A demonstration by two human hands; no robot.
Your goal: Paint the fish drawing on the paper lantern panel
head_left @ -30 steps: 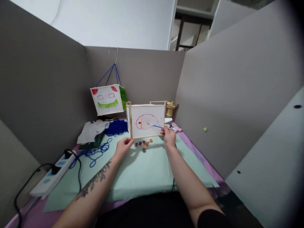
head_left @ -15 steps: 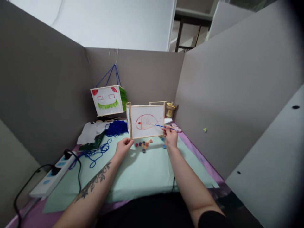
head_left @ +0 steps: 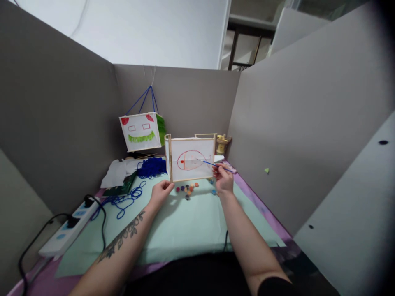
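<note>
My left hand (head_left: 161, 192) is closed on the lower left corner of a paper lantern (head_left: 193, 174), a wooden stick frame with white paper sides. A red and orange fish outline with a red eye is painted on its front panel. Pinched in my right hand (head_left: 223, 179) is a thin blue paintbrush (head_left: 212, 164), its tip at the fish's body on the paper. Small round paint pots (head_left: 189, 192) in several colours sit on the table below the lantern. A blue pot (head_left: 214, 192) lies beside my right wrist.
At the back left, a finished-looking lantern (head_left: 142, 142) with a painted face hangs from blue cords. Blue yarn (head_left: 152, 167), crumpled white paper (head_left: 119, 172) and a loose blue cord (head_left: 129, 197) lie left. A power strip (head_left: 69, 226) sits front left. Grey partitions (head_left: 191, 94) enclose the table.
My right hand and the paintbrush have shifted slightly right and down across the panel. My left hand keeps its hold on the lantern. The whole view has tipped a little.
</note>
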